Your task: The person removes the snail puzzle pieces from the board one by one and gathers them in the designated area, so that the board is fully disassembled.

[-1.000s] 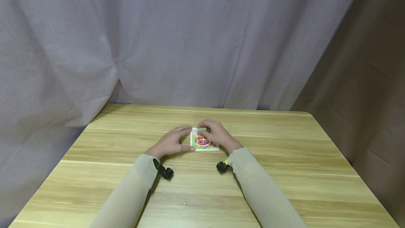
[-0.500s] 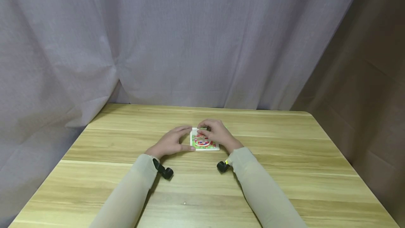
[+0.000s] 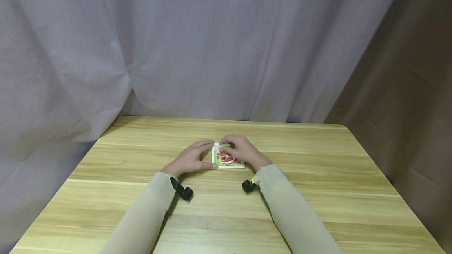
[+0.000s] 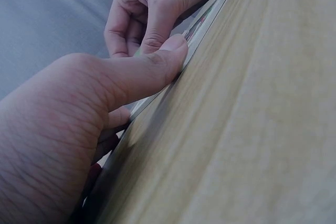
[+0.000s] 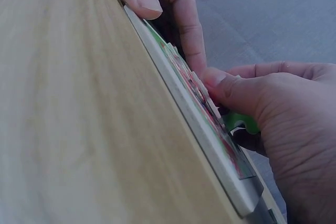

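Wood-grain table (image 3: pixel 212 207) beneath you bears the puzzle board (image 5: pixel 239 190), likely light and stiff; steady its rim. Your left hand (image 3: pixel 190 158) spans its left side, thumb and fingers apart; your right hand (image 3: pixel 241 149) pinches a green piece (image 5: pixel 237 118), probably thin card. Grey curtain (image 3: pixel 229 50) beyond.

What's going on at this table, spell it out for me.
A person is working with both hands on a small white-edged board that lies on the wooden table. The left hand rests its thumb and fingers at the board's left end. The right hand, over the far right part, seems to pinch a green piece. Colourful pieces lie on the board, some sticking up, so it looks unfinished, though the right hand hides part of it.
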`<state>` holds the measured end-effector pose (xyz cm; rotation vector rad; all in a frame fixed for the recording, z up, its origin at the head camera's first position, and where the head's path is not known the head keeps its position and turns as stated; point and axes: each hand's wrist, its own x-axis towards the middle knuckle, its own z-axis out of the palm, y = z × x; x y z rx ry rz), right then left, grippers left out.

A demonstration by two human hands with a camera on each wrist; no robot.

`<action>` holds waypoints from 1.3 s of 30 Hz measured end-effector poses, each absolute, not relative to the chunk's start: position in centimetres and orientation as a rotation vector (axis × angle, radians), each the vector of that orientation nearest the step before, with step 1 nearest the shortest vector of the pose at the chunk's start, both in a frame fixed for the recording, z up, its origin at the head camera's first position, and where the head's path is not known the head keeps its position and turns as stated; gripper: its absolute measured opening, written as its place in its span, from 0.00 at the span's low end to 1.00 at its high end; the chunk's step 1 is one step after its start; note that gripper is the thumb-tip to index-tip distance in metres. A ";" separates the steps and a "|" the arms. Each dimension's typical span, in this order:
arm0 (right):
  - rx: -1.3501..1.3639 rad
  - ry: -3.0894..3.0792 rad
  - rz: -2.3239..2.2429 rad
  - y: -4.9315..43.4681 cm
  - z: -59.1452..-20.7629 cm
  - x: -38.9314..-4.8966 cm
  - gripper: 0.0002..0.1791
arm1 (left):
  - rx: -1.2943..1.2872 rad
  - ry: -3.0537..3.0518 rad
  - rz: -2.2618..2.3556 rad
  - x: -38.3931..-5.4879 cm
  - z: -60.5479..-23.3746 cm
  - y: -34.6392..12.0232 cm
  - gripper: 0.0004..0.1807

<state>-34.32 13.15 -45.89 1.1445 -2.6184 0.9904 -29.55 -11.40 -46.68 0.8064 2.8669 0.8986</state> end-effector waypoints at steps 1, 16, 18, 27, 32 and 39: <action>1.140 -2.619 0.992 13.1 -45.9 -34.3 0.11 | 0.807 2.866 0.898 -29.6 -46.7 -11.4 0.52; 0.911 -2.571 1.228 14.7 -46.0 -34.5 0.10 | 0.804 2.881 0.871 -29.7 -46.9 -11.5 0.54; 0.873 -2.560 1.283 15.4 -46.0 -34.7 0.10 | 0.800 2.881 0.875 -29.7 -46.9 -11.5 0.55; 0.685 -2.585 1.383 19.5 -45.7 -35.1 0.13 | 0.815 2.883 0.907 -29.6 -47.0 -11.4 0.54; 0.592 -2.609 1.370 22.1 -45.7 -35.2 0.12 | 0.808 2.877 0.901 -29.5 -47.0 -11.4 0.53; 0.525 -2.657 1.357 25.3 -45.6 -35.2 0.14 | 0.815 2.883 0.891 -29.6 -47.0 -11.5 0.53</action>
